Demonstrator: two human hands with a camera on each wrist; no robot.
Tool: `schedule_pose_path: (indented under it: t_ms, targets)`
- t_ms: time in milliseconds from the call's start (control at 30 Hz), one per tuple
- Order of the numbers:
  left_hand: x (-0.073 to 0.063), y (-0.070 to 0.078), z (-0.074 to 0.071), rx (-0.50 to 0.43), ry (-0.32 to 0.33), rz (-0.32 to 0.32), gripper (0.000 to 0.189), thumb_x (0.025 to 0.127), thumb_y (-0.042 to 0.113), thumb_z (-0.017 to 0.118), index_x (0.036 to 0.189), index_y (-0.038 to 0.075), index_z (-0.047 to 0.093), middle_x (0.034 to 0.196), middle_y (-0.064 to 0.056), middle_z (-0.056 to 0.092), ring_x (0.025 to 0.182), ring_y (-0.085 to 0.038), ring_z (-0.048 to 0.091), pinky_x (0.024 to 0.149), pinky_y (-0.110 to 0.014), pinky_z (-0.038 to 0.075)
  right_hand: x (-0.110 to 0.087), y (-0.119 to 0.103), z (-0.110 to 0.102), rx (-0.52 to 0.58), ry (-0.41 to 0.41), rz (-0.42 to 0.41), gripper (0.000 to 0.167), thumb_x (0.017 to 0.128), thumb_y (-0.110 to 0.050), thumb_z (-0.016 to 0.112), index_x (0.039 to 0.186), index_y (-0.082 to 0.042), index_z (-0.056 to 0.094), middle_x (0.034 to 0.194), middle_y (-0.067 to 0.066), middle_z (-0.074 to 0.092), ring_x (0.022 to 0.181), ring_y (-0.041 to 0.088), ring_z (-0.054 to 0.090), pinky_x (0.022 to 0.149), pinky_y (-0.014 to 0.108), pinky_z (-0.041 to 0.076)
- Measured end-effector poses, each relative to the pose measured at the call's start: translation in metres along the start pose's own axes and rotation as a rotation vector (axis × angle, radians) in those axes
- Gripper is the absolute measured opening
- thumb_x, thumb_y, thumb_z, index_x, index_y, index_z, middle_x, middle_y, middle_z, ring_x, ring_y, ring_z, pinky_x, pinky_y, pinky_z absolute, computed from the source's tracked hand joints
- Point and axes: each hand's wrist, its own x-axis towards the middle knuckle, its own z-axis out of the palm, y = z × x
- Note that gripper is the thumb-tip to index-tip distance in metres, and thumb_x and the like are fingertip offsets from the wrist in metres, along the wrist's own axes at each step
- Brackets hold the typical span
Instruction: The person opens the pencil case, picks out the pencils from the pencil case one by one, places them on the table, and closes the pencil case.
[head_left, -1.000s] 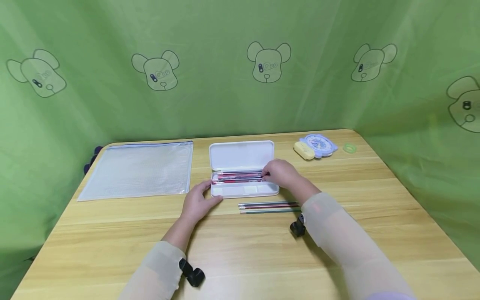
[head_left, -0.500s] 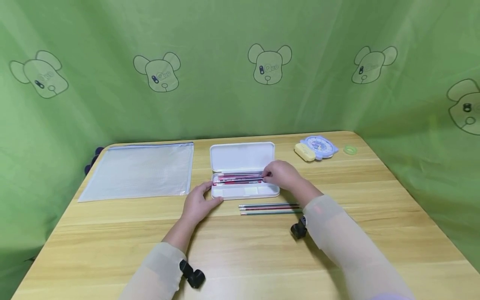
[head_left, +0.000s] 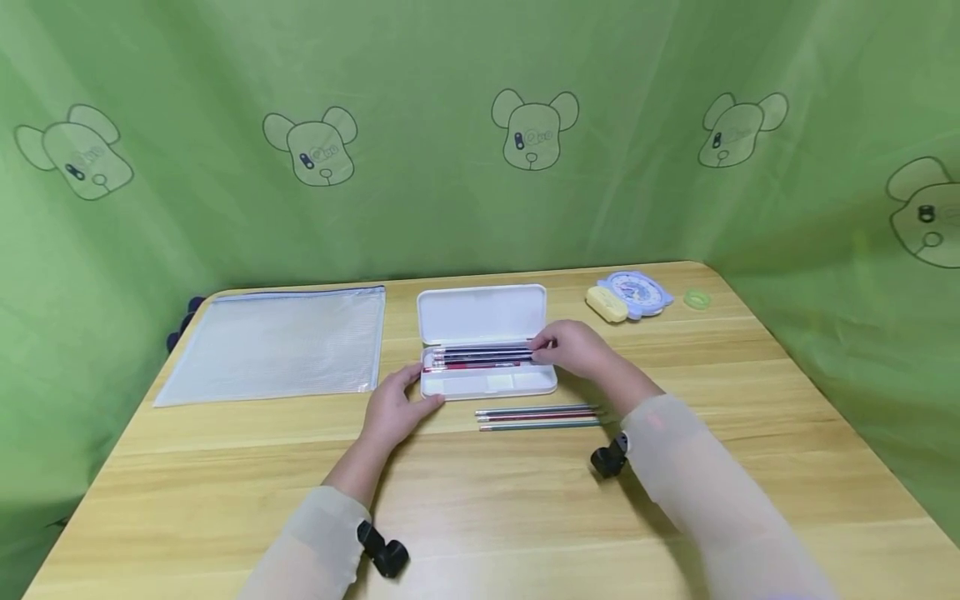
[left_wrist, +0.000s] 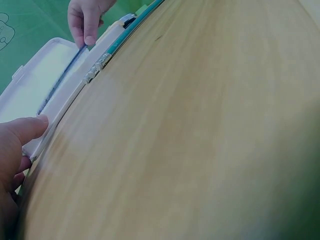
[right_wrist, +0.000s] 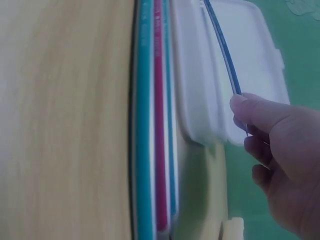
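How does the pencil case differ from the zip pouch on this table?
The case is plain white; the pouch is translucent with a blue far edge. The case is smaller than the pouch. The case stands open with pencils inside, while the pouch lies flat. The left hand grips the case; no hand touches the pouch. Both rest on the table.

From here the right hand (head_left: 576,347) covers the ends of some inner pencils (head_left: 483,353) in the pencil case (head_left: 467,385). Left of the case, the table (head_left: 480,508) partly hides a dark object (head_left: 186,321); before the case, the outer pencils (right_wrist: 159,115) carry unreadably blurred print.
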Motion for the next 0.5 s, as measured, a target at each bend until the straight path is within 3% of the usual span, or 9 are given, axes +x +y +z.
schedule_pose_path:
  t_ms: [267,500]
  targets:
    - [0.001,0.001,0.001,0.000,-0.004,0.001,0.069,0.081,0.034,0.078,0.140,0.009,0.053,0.141,-0.012,0.057,0.134,-0.035,0.049,0.116,-0.050,0.036,-0.034,0.012,-0.020,0.081,0.102,0.005,0.018,0.089,-0.019,0.071,0.103,-0.009,0.075,0.101,0.009,0.073,0.090,0.020,0.060,0.078,0.031,0.050]
    - [0.001,-0.001,0.000,-0.004,-0.007,-0.006,0.069,0.080,0.035,0.078,0.140,0.009,0.053,0.142,-0.012,0.057,0.136,-0.034,0.048,0.117,-0.048,0.035,-0.074,0.030,-0.027,0.069,0.106,0.003,0.015,0.088,-0.019,0.072,0.100,-0.010,0.075,0.095,0.005,0.073,0.086,0.015,0.056,0.074,0.026,0.047]
